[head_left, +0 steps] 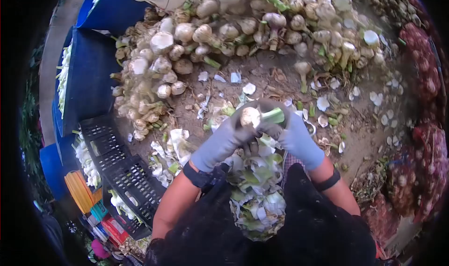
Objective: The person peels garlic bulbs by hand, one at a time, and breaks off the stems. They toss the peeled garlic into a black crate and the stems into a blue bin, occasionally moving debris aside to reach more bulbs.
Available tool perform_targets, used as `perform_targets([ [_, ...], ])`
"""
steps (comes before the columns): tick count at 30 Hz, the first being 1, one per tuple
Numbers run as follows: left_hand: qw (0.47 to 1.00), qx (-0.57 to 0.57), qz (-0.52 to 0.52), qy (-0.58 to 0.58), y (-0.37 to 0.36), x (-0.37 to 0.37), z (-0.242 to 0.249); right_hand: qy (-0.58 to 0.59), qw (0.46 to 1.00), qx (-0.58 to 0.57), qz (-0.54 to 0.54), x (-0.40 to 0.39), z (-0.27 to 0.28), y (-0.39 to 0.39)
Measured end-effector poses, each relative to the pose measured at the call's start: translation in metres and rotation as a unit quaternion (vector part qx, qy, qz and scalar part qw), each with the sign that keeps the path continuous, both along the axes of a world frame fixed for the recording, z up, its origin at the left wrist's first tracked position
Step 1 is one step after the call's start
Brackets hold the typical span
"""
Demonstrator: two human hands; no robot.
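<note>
A garlic bulb (250, 117) with a cut green stem (273, 116) is held up between my two gloved hands, above my lap. My left hand (220, 142), in a grey glove with dark fingers, is closed around the bulb from the left. From the right, my right hand (299, 139), gloved the same way, is closed at the stem. Whether a small tool is hidden in its fingers I cannot make out. Just below the hands, a heap of peeled garlic skins (257, 196) lies on my lap.
A large pile of garlic bulbs (206, 34) arcs across the far ground. Skins and stem pieces litter the soil (276, 69). On the left stand black crates (135, 186) and blue bins (89, 79) with white garlic. Red mesh sacks (423, 65) line the right.
</note>
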State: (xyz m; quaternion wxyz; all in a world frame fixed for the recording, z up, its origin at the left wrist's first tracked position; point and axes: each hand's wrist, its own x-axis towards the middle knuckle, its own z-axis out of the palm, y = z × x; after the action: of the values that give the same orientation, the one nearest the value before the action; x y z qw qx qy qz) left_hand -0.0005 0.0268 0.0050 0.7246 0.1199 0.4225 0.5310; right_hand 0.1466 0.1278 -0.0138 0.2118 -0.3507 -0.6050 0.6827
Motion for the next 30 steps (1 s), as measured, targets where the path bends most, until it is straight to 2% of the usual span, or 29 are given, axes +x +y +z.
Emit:
perform_targets([
  [1, 0.993, 0.010, -0.039, 0.110, 0.002, 0.001, 0.003, -0.003, 1.000, -0.005, -0.003, 0.002, 0.001, 0.005],
  [2, 0.972, 0.021, -0.075, 0.221, 0.001, 0.002, 0.004, -0.049, 0.996, -0.004, 0.078, 0.004, 0.002, 0.011],
  [3, 0.973, 0.016, -0.077, 0.219, -0.002, 0.001, -0.002, -0.094, 0.983, -0.003, 0.160, 0.005, 0.004, 0.013],
  [4, 0.947, -0.018, -0.069, 0.314, -0.003, -0.001, -0.005, -0.149, 0.981, -0.026, 0.122, 0.000, 0.008, 0.010],
  [5, 0.911, -0.050, -0.060, 0.406, -0.002, -0.002, -0.006, -0.150, 0.981, -0.029, 0.122, 0.001, 0.007, 0.010],
  [6, 0.968, -0.100, 0.099, 0.207, -0.004, -0.003, -0.004, -0.157, 0.978, -0.056, 0.127, 0.004, 0.005, 0.009],
  [7, 0.968, -0.103, 0.099, 0.206, -0.003, -0.006, -0.007, -0.164, 0.975, -0.081, 0.129, 0.006, 0.004, 0.009],
  [9, 0.915, -0.013, 0.005, 0.404, -0.005, -0.009, -0.015, -0.183, 0.965, -0.114, 0.147, 0.005, 0.001, -0.001],
  [10, 0.914, -0.029, -0.037, 0.404, -0.002, -0.006, -0.006, -0.142, 0.974, 0.062, 0.168, 0.006, -0.008, -0.009],
  [11, 0.914, -0.033, -0.036, 0.402, -0.003, -0.003, -0.007, -0.094, 0.950, 0.234, 0.184, 0.008, -0.013, -0.015],
  [13, 0.971, -0.062, 0.014, 0.231, -0.002, -0.005, -0.007, -0.131, 0.937, 0.262, 0.192, 0.013, -0.013, -0.015],
  [14, 0.959, -0.148, 0.034, 0.240, 0.004, -0.007, 0.000, -0.202, 0.918, 0.287, 0.184, 0.013, -0.013, -0.008],
  [15, 0.959, -0.148, 0.034, 0.240, 0.000, -0.006, -0.004, -0.272, 0.893, 0.312, 0.175, 0.014, -0.015, -0.001],
  [16, 0.981, -0.070, 0.100, 0.149, -0.006, -0.005, -0.011, -0.263, 0.881, 0.357, 0.162, 0.017, -0.019, 0.002],
  [17, 0.984, 0.009, 0.166, 0.056, -0.010, -0.006, -0.017, -0.262, 0.881, 0.359, 0.164, 0.021, -0.018, 0.003],
  [19, 0.986, -0.004, 0.160, 0.036, -0.015, -0.014, -0.018, -0.321, 0.835, 0.376, 0.241, 0.028, -0.010, -0.002],
  [20, 0.979, 0.014, 0.202, -0.026, -0.017, -0.021, -0.011, -0.319, 0.836, 0.375, 0.243, 0.036, -0.013, -0.005],
  [21, 0.965, 0.034, 0.246, -0.086, -0.016, -0.027, -0.003, -0.355, 0.814, 0.296, 0.351, 0.046, -0.019, -0.007],
  [22, 0.971, 0.012, 0.238, -0.028, -0.009, -0.029, 0.014, -0.385, 0.775, 0.213, 0.453, 0.045, -0.017, -0.009],
  [23, 0.971, 0.007, 0.239, -0.026, -0.012, -0.030, 0.012, -0.381, 0.776, 0.210, 0.456, 0.046, -0.011, -0.014],
  [25, 0.964, -0.066, 0.257, 0.009, -0.013, -0.031, -0.003, -0.288, 0.826, 0.257, 0.411, 0.040, 0.011, -0.018],
  [26, 0.974, -0.082, 0.209, 0.022, -0.012, -0.029, -0.009, -0.299, 0.840, 0.314, 0.326, 0.027, 0.017, -0.014],
  [27, 0.975, -0.084, 0.205, 0.017, -0.012, -0.024, -0.009, -0.259, 0.860, 0.379, 0.222, 0.015, 0.019, -0.008],
  [29, 0.977, -0.097, 0.187, 0.033, -0.008, -0.015, -0.002, -0.169, 0.875, 0.426, 0.153, -0.006, 0.027, 0.005],
  [30, 0.973, -0.093, 0.202, 0.061, -0.008, -0.009, -0.003, -0.170, 0.875, 0.426, 0.152, -0.009, 0.021, 0.006],
])
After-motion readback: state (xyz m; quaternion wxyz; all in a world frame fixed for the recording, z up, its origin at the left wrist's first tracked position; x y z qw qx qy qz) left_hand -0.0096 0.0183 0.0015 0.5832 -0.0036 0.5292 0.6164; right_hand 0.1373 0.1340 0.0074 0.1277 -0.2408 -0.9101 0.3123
